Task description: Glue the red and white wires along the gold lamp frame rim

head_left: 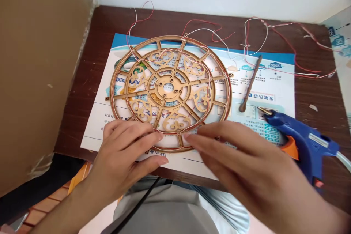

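Note:
A round gold-coloured openwork frame (168, 71), with spokes and scrollwork, lies flat in front of me. Thin red and white wires (210, 91) run along its rings. My left hand (128, 148) rests over the lower left rim, fingers stretched out and thumb apart below the edge. At the bottom right, my right hand (241, 157) has its fingertips drawn together beside the short lower spoke, where the wires pass. Whatever sits between those fingertips is hidden, and the hand is slightly blurred. Part of the lower rim is covered by both hands.
Under the frame lies a printed sheet (98, 124) on a dark brown table (82, 87). A blue glue gun (298, 135) lies at right, near a brown stick-like tool (251, 84). Loose wires (290, 47) trail at the back right. A cardboard panel (41, 62) stands at left.

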`<action>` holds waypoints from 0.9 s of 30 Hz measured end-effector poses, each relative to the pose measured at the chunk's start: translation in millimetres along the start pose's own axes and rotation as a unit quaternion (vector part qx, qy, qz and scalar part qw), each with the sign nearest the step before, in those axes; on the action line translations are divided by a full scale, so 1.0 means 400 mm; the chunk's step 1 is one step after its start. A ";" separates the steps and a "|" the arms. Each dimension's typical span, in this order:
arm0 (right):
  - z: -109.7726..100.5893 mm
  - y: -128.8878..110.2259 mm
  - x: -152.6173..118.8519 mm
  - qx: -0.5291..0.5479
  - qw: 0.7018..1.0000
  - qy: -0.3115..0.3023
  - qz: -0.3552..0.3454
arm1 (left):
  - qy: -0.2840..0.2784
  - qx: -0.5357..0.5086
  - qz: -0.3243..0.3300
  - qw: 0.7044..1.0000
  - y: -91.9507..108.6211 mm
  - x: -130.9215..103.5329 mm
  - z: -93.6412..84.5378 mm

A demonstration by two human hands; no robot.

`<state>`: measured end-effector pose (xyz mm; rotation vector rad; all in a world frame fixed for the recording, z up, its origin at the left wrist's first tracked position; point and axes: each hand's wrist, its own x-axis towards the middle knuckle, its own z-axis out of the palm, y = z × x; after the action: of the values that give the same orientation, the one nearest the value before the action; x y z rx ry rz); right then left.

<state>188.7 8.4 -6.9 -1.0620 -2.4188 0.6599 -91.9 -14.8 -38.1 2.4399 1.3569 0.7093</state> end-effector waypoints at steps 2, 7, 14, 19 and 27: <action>0.032 -0.022 0.007 0.017 1.000 -0.008 0.008 | 0.006 -0.003 -0.014 1.000 0.005 -0.001 0.005; 0.054 -0.028 0.020 0.031 0.999 -0.026 0.028 | 0.010 -0.014 -0.025 1.000 0.011 -0.001 0.008; 0.059 -0.019 0.031 0.041 0.998 0.001 0.039 | 0.014 -0.021 -0.033 0.999 0.011 0.004 0.009; 0.052 -0.018 0.044 0.043 0.998 -0.015 0.038 | 0.004 -0.027 -0.037 0.999 0.012 0.004 0.007; 0.075 -0.043 0.059 0.078 0.994 -0.014 0.077 | 0.011 -0.031 -0.037 0.999 0.012 0.007 0.004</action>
<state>148.2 8.5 -16.9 -1.1891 -2.2808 0.9068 -86.2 -15.0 -36.5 2.3278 1.4033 0.7504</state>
